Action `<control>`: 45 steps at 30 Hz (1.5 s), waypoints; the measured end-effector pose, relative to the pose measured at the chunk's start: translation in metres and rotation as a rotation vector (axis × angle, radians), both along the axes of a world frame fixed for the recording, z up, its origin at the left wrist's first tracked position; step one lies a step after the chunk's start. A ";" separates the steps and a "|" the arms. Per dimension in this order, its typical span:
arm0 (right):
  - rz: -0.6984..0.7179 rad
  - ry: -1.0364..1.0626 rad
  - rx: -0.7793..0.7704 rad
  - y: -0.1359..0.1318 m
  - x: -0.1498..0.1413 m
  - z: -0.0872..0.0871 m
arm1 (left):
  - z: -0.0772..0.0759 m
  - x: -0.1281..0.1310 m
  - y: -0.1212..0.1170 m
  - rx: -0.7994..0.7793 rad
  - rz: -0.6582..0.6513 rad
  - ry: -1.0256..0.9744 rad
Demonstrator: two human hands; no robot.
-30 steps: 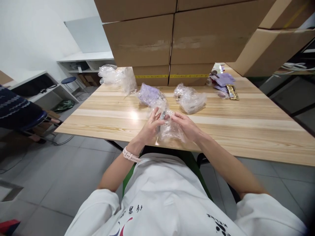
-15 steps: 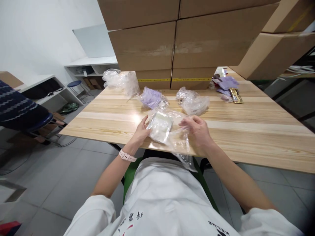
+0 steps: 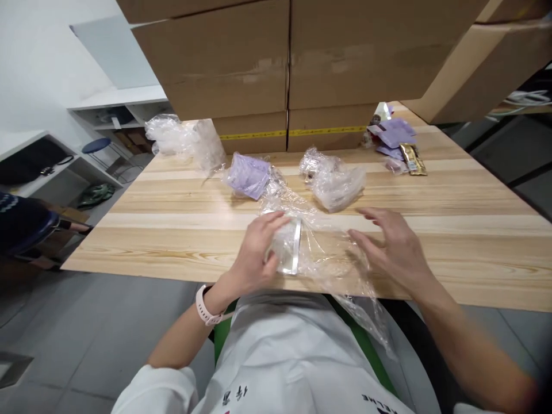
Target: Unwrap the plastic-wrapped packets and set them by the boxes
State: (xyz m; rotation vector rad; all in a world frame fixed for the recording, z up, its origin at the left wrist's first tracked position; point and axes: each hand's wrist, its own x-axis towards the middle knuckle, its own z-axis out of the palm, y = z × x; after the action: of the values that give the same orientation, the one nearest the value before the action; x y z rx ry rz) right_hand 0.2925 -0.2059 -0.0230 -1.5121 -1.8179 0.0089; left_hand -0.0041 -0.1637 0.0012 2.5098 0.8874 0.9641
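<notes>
My left hand [image 3: 257, 253], a pale pink watch strap [image 3: 207, 307] at its wrist, lies over the left part of a flat, silver-edged packet [image 3: 288, 247] near the table's front edge. Its thumb and fingers are apart and cover part of the packet. A sheet of clear plastic wrap [image 3: 330, 253] spreads from the packet to the right and hangs over the edge. My right hand [image 3: 394, 247], slightly blurred, hovers beyond the wrap with fingers spread and nothing in them. Behind the packet are a purple pouch in clear plastic [image 3: 249, 175] and a crumpled clear bag [image 3: 338, 185].
Large cardboard boxes [image 3: 224, 69] are stacked at the back of the wooden table [image 3: 172, 230]. More plastic wrap [image 3: 185, 138] lies back left. Purple packets [image 3: 395, 133] and a gold sachet [image 3: 414, 159] lie back right. A person sits on a stool [image 3: 32, 230] at left.
My right hand has let go of the plastic wrap and moved right, opening. My left hand has shifted over the packet, its fingers now reaching across it. The view has moved closer to the table.
</notes>
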 end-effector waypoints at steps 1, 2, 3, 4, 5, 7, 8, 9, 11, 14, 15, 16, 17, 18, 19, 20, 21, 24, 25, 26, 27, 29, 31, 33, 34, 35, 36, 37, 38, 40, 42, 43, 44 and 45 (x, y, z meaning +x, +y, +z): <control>0.130 -0.032 0.010 0.007 -0.009 0.003 | 0.006 0.008 0.002 0.013 -0.135 0.083; 0.258 -0.067 -0.002 0.014 -0.018 0.004 | 0.011 0.015 0.003 0.018 -0.250 0.193; 0.369 -0.105 -0.030 0.020 -0.026 0.002 | 0.013 0.019 0.004 0.010 -0.335 0.320; 0.444 -0.146 -0.065 0.027 -0.032 -0.002 | 0.015 0.020 0.004 -0.008 -0.381 0.446; 0.475 -0.189 -0.100 0.033 -0.035 -0.008 | 0.015 0.017 0.004 -0.034 -0.391 0.556; 0.441 -0.263 -0.149 0.040 -0.032 -0.023 | 0.015 0.001 -0.003 -0.084 -0.316 0.694; 0.398 -0.286 -0.159 0.043 -0.028 -0.031 | 0.016 -0.012 -0.008 -0.105 -0.248 0.727; 0.358 -0.299 -0.160 0.044 -0.023 -0.039 | 0.017 -0.028 -0.014 -0.126 -0.166 0.745; 0.314 -0.310 -0.143 0.044 -0.014 -0.050 | 0.020 -0.064 -0.027 -0.186 -0.010 0.771; 0.295 -0.323 -0.106 0.042 -0.008 -0.053 | 0.025 -0.116 -0.042 -0.340 0.193 0.785; 0.285 -0.328 -0.094 0.040 -0.008 -0.049 | 0.028 -0.129 -0.045 -0.350 0.293 0.773; 0.267 -0.332 -0.078 0.039 -0.011 -0.043 | 0.031 -0.138 -0.046 -0.317 0.412 0.745; 0.248 -0.328 -0.052 0.038 -0.014 -0.035 | 0.034 -0.141 -0.045 -0.250 0.526 0.692; 0.245 -0.313 -0.015 0.036 -0.020 -0.026 | 0.038 -0.139 -0.043 -0.167 0.598 0.608; 0.273 -0.287 0.025 0.035 -0.027 -0.017 | 0.040 -0.132 -0.040 -0.104 0.598 0.506; 0.337 -0.252 0.058 0.035 -0.035 -0.008 | 0.042 -0.119 -0.035 -0.080 0.519 0.405; 0.431 -0.216 0.073 0.035 -0.044 -0.001 | 0.042 -0.104 -0.030 -0.096 0.363 0.308; 0.707 -0.162 0.001 0.040 -0.067 0.005 | 0.029 -0.054 -0.008 -0.252 -0.109 0.287; 0.747 -0.171 -0.046 0.043 -0.071 0.002 | 0.021 -0.042 0.001 -0.283 -0.175 0.332; 0.765 -0.185 -0.089 0.047 -0.074 -0.003 | 0.012 -0.035 0.009 -0.303 -0.203 0.387; 0.770 -0.199 -0.127 0.050 -0.074 -0.010 | 0.003 -0.033 0.017 -0.315 -0.197 0.447; 0.769 -0.221 -0.193 0.055 -0.069 -0.023 | -0.014 -0.041 0.035 -0.329 -0.125 0.570; 0.770 -0.230 -0.239 0.056 -0.063 -0.034 | -0.025 -0.062 0.053 -0.320 0.022 0.673; 0.766 -0.234 -0.267 0.055 -0.059 -0.040 | -0.027 -0.087 0.070 -0.292 0.247 0.736; 0.765 -0.234 -0.274 0.055 -0.058 -0.042 | -0.024 -0.098 0.076 -0.259 0.386 0.738; 0.765 -0.231 -0.278 0.054 -0.058 -0.043 | -0.020 -0.106 0.080 -0.210 0.520 0.713; 0.763 -0.228 -0.278 0.053 -0.058 -0.044 | -0.014 -0.111 0.081 -0.149 0.619 0.658; 0.761 -0.224 -0.274 0.053 -0.059 -0.045 | -0.007 -0.111 0.079 -0.092 0.656 0.580; 0.758 -0.221 -0.270 0.053 -0.059 -0.046 | -0.001 -0.106 0.075 -0.047 0.620 0.489; 0.750 -0.217 -0.257 0.052 -0.060 -0.047 | 0.006 -0.085 0.064 -0.012 0.385 0.340; 0.737 -0.218 -0.246 0.052 -0.061 -0.047 | 0.003 -0.055 0.057 -0.010 0.173 0.298; 0.732 -0.220 -0.244 0.052 -0.061 -0.047 | -0.001 -0.041 0.059 -0.012 0.145 0.306; 0.729 -0.223 -0.245 0.052 -0.061 -0.047 | -0.006 -0.029 0.064 -0.031 0.163 0.316; 0.728 -0.226 -0.251 0.051 -0.061 -0.047 | -0.012 -0.020 0.072 -0.078 0.212 0.318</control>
State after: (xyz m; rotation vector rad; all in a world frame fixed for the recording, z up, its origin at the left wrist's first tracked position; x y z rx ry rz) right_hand 0.2312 -0.1546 -0.0698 -0.9502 -2.5366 0.4452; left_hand -0.0246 -0.0921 -0.0105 2.5807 1.2810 0.5784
